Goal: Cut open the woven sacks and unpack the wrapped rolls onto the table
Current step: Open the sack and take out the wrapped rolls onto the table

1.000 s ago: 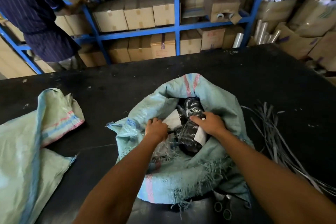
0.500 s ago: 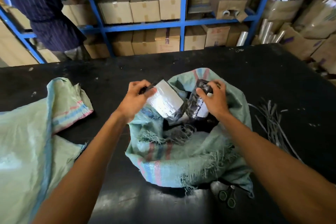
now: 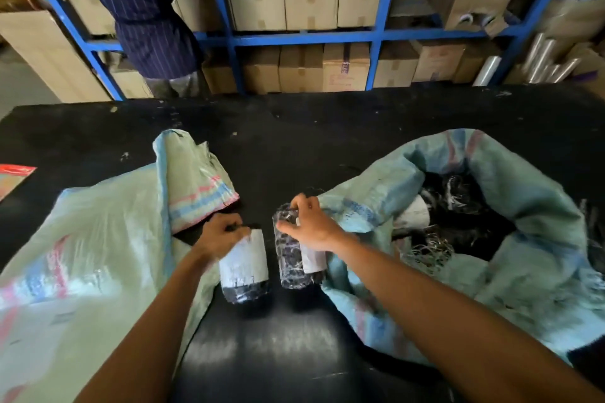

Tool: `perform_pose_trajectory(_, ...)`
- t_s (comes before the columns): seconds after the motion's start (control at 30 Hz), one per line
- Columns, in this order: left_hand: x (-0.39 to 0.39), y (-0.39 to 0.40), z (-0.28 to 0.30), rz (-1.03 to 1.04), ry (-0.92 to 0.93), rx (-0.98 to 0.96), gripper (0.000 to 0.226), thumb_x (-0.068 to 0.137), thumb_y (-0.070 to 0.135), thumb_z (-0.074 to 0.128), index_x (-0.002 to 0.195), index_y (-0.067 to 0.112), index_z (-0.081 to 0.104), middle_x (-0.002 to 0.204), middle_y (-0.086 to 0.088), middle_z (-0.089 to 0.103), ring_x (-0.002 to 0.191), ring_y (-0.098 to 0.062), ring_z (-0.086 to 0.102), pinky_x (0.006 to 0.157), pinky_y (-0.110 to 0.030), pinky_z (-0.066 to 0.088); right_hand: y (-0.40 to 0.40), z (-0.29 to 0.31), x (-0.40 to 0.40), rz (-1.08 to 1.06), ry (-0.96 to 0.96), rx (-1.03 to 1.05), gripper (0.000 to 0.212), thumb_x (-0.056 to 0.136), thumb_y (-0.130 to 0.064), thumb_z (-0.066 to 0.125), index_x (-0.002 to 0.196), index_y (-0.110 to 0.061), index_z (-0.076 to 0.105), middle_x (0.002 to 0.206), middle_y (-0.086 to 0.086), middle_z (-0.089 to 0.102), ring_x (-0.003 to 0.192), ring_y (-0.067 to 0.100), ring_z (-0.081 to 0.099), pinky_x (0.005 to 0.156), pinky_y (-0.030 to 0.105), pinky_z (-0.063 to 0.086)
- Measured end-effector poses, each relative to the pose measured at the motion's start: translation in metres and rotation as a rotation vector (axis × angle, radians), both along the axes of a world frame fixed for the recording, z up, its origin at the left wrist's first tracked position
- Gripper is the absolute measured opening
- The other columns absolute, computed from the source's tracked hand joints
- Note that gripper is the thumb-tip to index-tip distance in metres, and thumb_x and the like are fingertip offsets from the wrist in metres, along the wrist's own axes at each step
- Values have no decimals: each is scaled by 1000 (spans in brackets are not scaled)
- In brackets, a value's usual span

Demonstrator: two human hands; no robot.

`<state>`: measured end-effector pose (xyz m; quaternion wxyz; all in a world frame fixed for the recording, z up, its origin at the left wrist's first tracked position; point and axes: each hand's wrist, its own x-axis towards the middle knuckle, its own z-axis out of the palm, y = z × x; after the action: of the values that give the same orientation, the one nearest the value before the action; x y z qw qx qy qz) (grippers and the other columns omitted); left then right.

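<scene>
Left roll (image 3: 244,267) gripped at top by left hand (image 3: 220,234); right roll (image 3: 296,258) by right hand (image 3: 309,222), beside open sack (image 3: 523,226). Rolls judged firm, wrap slippery; best held round middle.

Two dark wrapped rolls (image 3: 244,267) (image 3: 294,258) stand side by side between flattened sack (image 3: 98,239) and open sack (image 3: 523,239).

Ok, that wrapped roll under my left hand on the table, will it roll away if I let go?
Probably, if nudged: the wrapped roll is cylindrical and seems to lie on its side on the smooth table. Its glossy wrap looks slippery. The left hand grips its far end.
</scene>
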<state>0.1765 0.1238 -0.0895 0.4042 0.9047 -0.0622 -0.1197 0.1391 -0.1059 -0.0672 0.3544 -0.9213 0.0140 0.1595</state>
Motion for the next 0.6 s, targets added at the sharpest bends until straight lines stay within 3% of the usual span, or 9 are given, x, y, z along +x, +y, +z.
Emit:
perform_pose_trajectory(0.07,3,9,-34,21,-3,-2,22,67,42,75,70,22,66,75,6,56,75,-17,58,72,-29,45,20,-32,2,-48,26,-109,54,93,-58,50,133,-27,32,138,6,29,108,37,60,95,50,48)
perform_pose_trajectory(0.1,0,7,-47,37,-5,-50,24,72,31,82,92,21,72,100,3,58,103,-18,60,90,-31,46,23,-44,2,-75,38,-136,60,96,-55,48,144,-26,27,149,9,22,117,38,57,99,50,45)
perform_pose_trajectory(0.17,-10,3,-62,-43,4,-116,66,78,13,82,137,25,55,143,-2,34,142,-11,26,112,-29,28,27,-61,3,-92,84,-169,66,101,-47,42,156,-25,12,162,14,2,129,37,50,104,50,40)
perform_pose_trajectory(0.23,-16,-1,-70,-138,9,-136,76,82,20,77,146,36,39,157,-2,16,144,-2,8,117,-32,22,26,-69,5,-47,124,-224,66,104,-39,38,158,-25,2,164,18,-7,134,39,46,104,49,39)
perform_pose_trajectory(0.3,-13,0,-82,-204,-32,-153,64,83,42,68,141,42,41,160,-4,17,147,3,5,119,-39,26,20,-65,12,31,156,-336,63,105,-35,38,158,-20,7,161,23,10,131,41,48,102,47,43)
perform_pose_trajectory(0.4,4,-9,-89,-304,-141,-38,59,85,58,53,141,41,45,160,-9,23,152,-12,9,117,-57,26,4,-41,27,93,61,-459,35,97,-25,52,128,-12,57,125,20,62,111,36,63,89,40,52)
perform_pose_trajectory(0.47,12,-30,-71,-295,-300,70,58,87,53,48,142,37,45,159,-10,28,148,-28,23,116,-61,23,-11,-14,33,-72,-130,-332,17,88,-24,54,93,-25,70,95,7,73,88,31,71,76,37,58)
perform_pose_trajectory(0.53,11,-69,-37,-253,-421,-76,45,90,34,53,134,23,56,145,-8,46,132,-23,46,109,-47,40,-42,11,30,-371,-262,-158,16,85,-31,52,84,-31,67,82,-1,72,73,24,69,68,35,58)
perform_pose_trajectory(0.6,1,-118,-2,-260,-460,-300,27,92,9,56,117,12,66,119,-4,61,106,-15,62,89,-36,53,-88,21,18,-595,-352,-107,15,88,-31,55,87,-27,69,83,1,73,77,22,67,71,32,54)
